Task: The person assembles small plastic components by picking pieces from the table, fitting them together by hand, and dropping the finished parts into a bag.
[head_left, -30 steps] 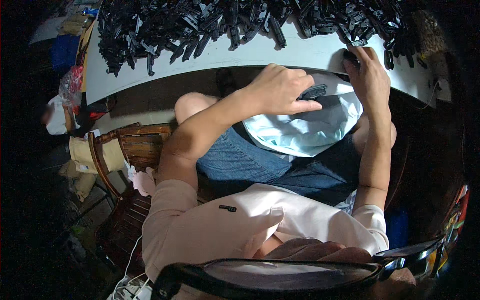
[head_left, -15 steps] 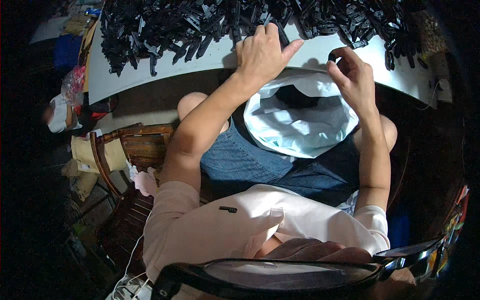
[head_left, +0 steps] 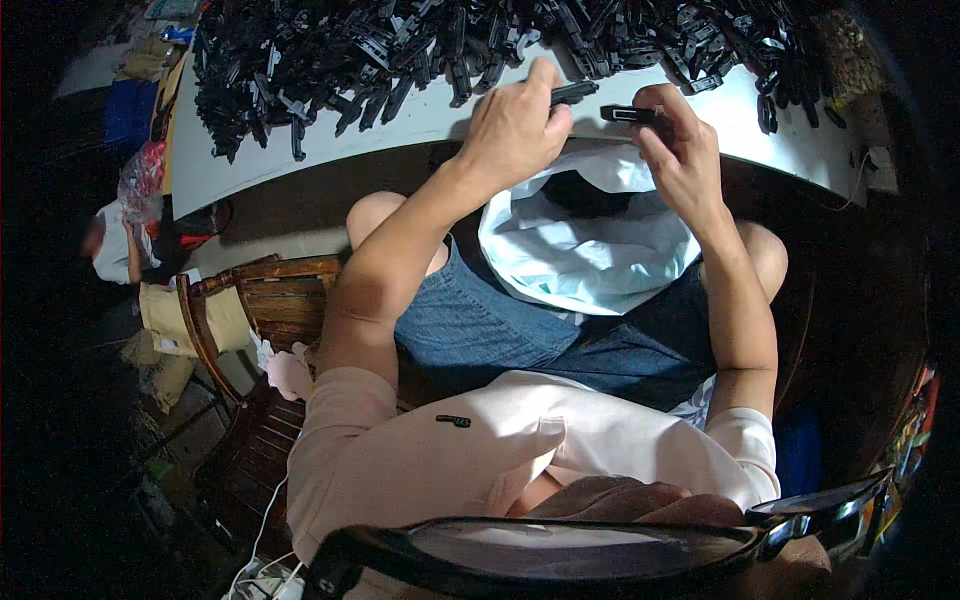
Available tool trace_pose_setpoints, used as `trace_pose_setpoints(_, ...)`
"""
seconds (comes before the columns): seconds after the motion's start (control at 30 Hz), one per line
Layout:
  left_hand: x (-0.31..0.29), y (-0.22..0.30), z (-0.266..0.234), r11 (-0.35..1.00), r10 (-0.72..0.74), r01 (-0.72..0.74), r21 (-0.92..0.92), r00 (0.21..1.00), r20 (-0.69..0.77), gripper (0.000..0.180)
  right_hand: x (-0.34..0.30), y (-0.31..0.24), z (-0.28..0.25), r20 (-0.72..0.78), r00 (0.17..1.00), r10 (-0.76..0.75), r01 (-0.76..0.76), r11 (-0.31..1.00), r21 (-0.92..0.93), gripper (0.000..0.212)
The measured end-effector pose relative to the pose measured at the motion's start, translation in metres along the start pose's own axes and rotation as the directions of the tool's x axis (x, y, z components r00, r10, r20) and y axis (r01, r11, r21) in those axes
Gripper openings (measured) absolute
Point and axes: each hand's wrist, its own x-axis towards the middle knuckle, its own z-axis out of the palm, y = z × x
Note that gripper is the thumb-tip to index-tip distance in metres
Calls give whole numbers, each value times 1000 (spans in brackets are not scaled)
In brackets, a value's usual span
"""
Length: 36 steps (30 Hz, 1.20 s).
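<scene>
Hands met over the near edge of the white table (head_left: 300, 150) in the upper middle of the frame. The left hand (head_left: 515, 125) was clenched around a small black plastic piece (head_left: 573, 92), whose end stuck out to the right past the thumb and forefinger. The right hand (head_left: 682, 150) pinched a second black piece (head_left: 628, 114) between thumb and fingertips, holding it level with its pale end turned toward the left hand. The two pieces were near each other, tip facing tip, with a narrow gap between them; they did not touch.

Directly below both hands, in the middle of the frame, an open white plastic bag (head_left: 590, 250) rested on the person's lap, its mouth turned up toward the table edge and its inside dark. It lay on blue denim shorts (head_left: 480, 325), between the two bare knees.

A large heap of black plastic parts (head_left: 330, 60) covered the far side of the table along the top of the frame, reaching from upper left to upper right, just beyond the hands. A wooden chair (head_left: 265, 300) stood at the left of the frame, beside the person's left arm. A pale pink shirt (head_left: 450, 460) filled the lower middle.
</scene>
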Motion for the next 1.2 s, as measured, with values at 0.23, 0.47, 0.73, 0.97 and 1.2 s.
trace_pose_setpoints(0.23, -1, -8, -1, 841, 81, 124, -526, 933, 350, 42, -2, -6, 9, -11, 970, -243, 243, 967, 72, 30)
trace_pose_setpoints(0.47, -3, 1, -13, 577, 76, 394, -715, 846, 528, 38, -3, -12, 8, -26, 932, -361, 357, 929, -94, 25)
trace_pose_setpoints(0.73, -3, 0, 4, 840, 154, -4, -543, 961, 231, 39, -6, -15, 13, -29, 926, -377, 366, 914, -177, 24)
trace_pose_setpoints(0.97, -1, 2, -4, 897, 122, -4, -442, 964, 238, 36, -6, -15, 16, -16, 898, -439, 421, 872, -247, 23)
trace_pose_setpoints(1.2, -2, 5, 0, 917, 126, -47, -395, 976, 177, 32, -7, -11, 15, 4, 912, -409, 394, 874, -284, 25)
